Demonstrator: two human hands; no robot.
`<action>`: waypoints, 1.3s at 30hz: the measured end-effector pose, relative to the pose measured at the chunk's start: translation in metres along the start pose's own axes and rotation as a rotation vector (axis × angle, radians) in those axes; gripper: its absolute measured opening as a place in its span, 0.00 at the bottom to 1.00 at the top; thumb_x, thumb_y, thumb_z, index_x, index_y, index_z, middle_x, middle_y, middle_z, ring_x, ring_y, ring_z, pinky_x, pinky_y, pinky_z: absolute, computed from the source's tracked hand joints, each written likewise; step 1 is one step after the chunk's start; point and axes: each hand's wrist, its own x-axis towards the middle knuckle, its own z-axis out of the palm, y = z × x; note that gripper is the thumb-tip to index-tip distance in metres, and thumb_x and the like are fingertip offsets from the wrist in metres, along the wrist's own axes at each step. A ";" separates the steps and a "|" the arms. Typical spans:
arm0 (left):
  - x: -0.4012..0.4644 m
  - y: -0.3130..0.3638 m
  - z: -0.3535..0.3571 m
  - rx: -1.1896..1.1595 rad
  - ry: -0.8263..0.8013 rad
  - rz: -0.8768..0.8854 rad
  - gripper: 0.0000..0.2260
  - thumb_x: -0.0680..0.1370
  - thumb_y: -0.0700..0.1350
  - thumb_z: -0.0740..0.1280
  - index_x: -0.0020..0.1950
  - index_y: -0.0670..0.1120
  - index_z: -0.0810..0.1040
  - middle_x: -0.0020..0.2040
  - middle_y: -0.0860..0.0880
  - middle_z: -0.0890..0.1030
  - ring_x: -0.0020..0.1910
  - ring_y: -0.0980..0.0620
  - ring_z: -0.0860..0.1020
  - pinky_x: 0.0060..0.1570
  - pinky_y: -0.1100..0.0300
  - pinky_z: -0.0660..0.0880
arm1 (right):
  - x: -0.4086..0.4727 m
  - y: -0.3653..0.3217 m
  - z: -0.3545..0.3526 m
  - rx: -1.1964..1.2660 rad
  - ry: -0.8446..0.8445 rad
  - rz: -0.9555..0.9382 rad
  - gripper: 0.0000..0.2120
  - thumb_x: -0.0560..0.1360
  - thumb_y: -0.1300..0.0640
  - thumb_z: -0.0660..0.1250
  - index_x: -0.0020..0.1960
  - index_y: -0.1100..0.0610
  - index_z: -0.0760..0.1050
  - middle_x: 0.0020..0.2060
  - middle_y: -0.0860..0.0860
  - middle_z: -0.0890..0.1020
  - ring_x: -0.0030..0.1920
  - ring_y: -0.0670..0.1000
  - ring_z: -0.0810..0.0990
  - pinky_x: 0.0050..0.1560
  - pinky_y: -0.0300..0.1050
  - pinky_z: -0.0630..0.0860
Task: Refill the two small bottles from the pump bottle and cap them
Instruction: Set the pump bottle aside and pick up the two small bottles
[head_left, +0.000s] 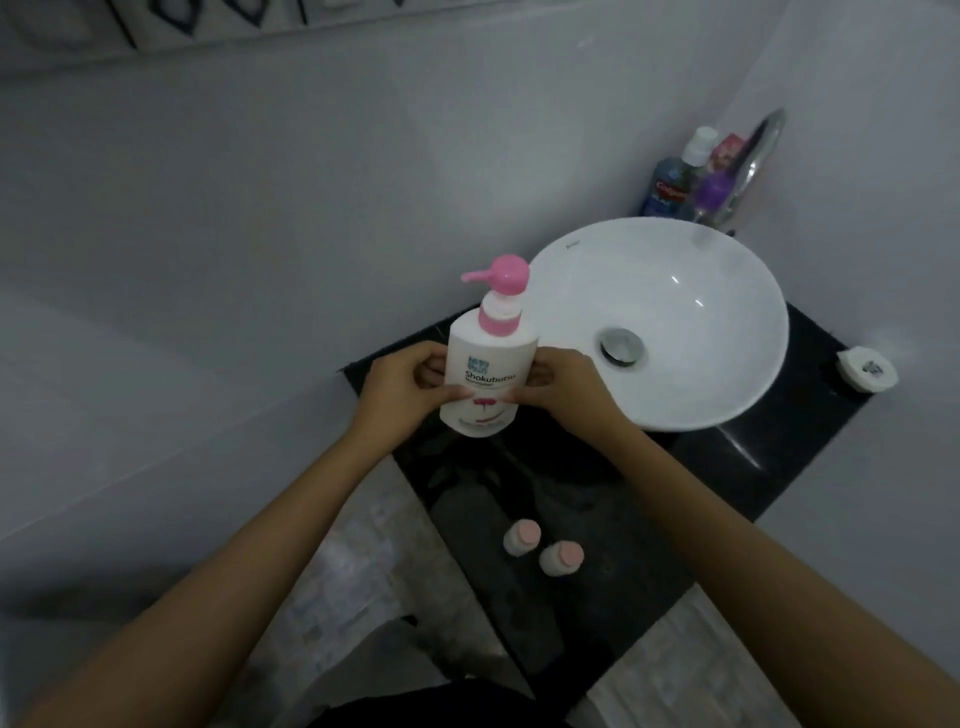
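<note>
A white pump bottle (487, 364) with a pink pump head stands upright at the far left of the black counter (727, 467). My left hand (400, 387) grips its left side and my right hand (566, 387) grips its right side. Two small white bottles with pink caps stand side by side near the counter's front edge, one on the left (521, 538) and one on the right (561, 558). Both small bottles have their caps on and stand apart from my hands.
A white round basin (675, 395) fills the counter's right part, with a chrome tap (748, 166) behind it. Several toiletry bottles (675, 182) stand in the back corner. A small white object (866, 368) lies at the far right. White walls close in left and behind.
</note>
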 end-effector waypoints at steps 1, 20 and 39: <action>0.005 -0.003 -0.010 0.016 0.044 -0.022 0.16 0.65 0.43 0.78 0.49 0.54 0.80 0.44 0.51 0.84 0.41 0.49 0.82 0.46 0.51 0.81 | 0.017 -0.007 0.004 0.014 -0.043 -0.010 0.20 0.66 0.61 0.75 0.57 0.59 0.78 0.51 0.55 0.84 0.49 0.49 0.83 0.51 0.42 0.79; 0.065 -0.069 -0.048 0.019 0.481 -0.317 0.18 0.64 0.40 0.79 0.51 0.41 0.81 0.47 0.41 0.84 0.44 0.46 0.83 0.49 0.53 0.80 | 0.175 -0.027 0.076 0.000 -0.301 -0.078 0.24 0.70 0.67 0.70 0.65 0.63 0.71 0.61 0.61 0.78 0.61 0.59 0.76 0.63 0.57 0.73; -0.050 -0.049 0.011 0.060 -0.279 -0.138 0.22 0.65 0.38 0.78 0.56 0.51 0.79 0.51 0.56 0.79 0.50 0.61 0.78 0.50 0.72 0.74 | -0.004 0.019 0.025 -0.020 -0.248 0.045 0.16 0.73 0.64 0.66 0.59 0.54 0.75 0.52 0.54 0.82 0.50 0.53 0.81 0.53 0.46 0.77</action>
